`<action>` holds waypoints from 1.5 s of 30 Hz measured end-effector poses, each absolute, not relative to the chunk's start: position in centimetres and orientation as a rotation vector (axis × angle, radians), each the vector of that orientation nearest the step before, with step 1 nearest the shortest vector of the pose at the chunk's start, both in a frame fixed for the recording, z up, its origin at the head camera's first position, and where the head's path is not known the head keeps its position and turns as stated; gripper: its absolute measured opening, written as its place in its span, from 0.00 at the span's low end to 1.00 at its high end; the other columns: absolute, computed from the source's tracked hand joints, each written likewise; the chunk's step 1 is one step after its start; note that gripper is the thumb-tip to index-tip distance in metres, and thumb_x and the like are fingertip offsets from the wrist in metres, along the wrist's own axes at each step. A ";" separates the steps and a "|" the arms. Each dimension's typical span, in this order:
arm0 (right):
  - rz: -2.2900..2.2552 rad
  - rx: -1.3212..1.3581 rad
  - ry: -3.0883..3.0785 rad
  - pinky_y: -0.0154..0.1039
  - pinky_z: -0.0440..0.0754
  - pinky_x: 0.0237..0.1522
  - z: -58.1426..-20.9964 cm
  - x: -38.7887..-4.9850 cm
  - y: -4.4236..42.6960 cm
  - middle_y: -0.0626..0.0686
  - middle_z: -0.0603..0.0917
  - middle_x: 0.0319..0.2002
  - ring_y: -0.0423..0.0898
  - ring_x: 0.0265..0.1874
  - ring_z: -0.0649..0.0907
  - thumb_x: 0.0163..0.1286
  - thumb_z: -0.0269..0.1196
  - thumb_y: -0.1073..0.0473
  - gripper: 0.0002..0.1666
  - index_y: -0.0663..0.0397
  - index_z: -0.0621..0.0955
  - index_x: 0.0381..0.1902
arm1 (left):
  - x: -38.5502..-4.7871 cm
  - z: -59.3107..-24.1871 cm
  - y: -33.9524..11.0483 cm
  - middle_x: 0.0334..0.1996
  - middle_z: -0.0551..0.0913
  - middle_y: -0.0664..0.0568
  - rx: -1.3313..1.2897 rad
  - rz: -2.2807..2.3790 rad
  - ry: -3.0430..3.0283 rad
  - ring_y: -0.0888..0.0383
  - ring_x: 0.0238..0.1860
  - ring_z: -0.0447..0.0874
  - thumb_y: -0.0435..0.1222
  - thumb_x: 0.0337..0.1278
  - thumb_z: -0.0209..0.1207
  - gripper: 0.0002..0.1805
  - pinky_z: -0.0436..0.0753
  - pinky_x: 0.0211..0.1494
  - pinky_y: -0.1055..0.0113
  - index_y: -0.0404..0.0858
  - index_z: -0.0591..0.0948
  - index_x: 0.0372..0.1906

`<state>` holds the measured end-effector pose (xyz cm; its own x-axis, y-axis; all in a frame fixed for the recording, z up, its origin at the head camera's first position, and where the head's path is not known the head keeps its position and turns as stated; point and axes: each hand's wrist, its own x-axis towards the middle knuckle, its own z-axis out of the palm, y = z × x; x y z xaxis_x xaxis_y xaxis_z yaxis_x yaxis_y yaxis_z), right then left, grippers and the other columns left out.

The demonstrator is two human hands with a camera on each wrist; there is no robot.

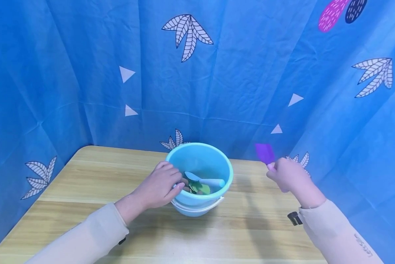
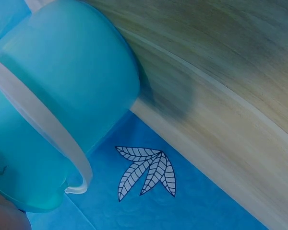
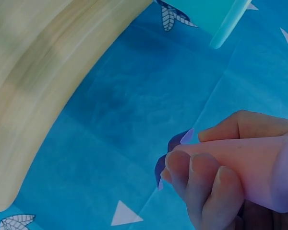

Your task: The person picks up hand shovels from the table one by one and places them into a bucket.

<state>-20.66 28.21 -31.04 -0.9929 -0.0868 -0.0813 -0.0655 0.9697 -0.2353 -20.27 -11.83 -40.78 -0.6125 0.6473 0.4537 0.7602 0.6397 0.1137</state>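
A light-blue bucket (image 1: 199,198) with a white handle stands on the table. My left hand (image 1: 162,183) grips its left rim; part of that hand shows at the lower left edge of the left wrist view. Inside the bucket lie a small pale-blue trowel (image 1: 210,182), green leaf-like pieces (image 1: 200,188) and some brown pieces, partly covered by my left fingers. To the right of the bucket, my right hand (image 1: 291,178) holds a toy shovel with a purple blade (image 1: 265,152), up off the table. In the right wrist view, its fingers curl round the pink handle (image 3: 259,160).
The wood-grain table (image 1: 118,165) ends at a back edge close behind the bucket. A blue curtain (image 1: 197,91) with white leaf prints and triangles hangs behind and on both sides.
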 end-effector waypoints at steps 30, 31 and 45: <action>-0.423 -0.182 2.996 0.42 0.71 0.23 -29.4 -20.2 24.8 0.50 0.74 0.14 0.45 0.13 0.74 0.76 0.52 0.45 0.25 0.61 0.84 0.43 | -20.3 -40.9 -12.0 0.38 0.84 0.61 -1.114 -0.415 -2.489 0.60 0.44 0.74 0.49 0.74 0.46 0.18 0.66 0.64 0.54 0.48 0.84 0.44; -0.427 -0.185 2.994 0.42 0.70 0.23 -29.3 -20.1 24.6 0.50 0.74 0.14 0.45 0.13 0.74 0.76 0.52 0.45 0.25 0.61 0.84 0.44 | -20.3 -40.9 -12.0 0.38 0.84 0.61 -1.114 -0.415 -2.488 0.60 0.45 0.74 0.49 0.74 0.46 0.18 0.66 0.64 0.54 0.48 0.84 0.44; -0.457 -0.193 2.966 0.38 0.68 0.17 -29.0 -20.1 23.9 0.50 0.74 0.13 0.45 0.13 0.76 0.75 0.54 0.42 0.25 0.59 0.84 0.41 | -20.4 -41.0 -11.8 0.38 0.84 0.61 -1.125 -0.434 -2.474 0.60 0.45 0.75 0.49 0.74 0.45 0.19 0.66 0.64 0.54 0.46 0.84 0.44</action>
<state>-20.13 23.93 -28.97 -0.9829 -0.1462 -0.1123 -0.1056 0.9458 -0.3072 -20.37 -11.85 -40.99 -0.6034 0.6474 0.4656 0.7672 0.6306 0.1174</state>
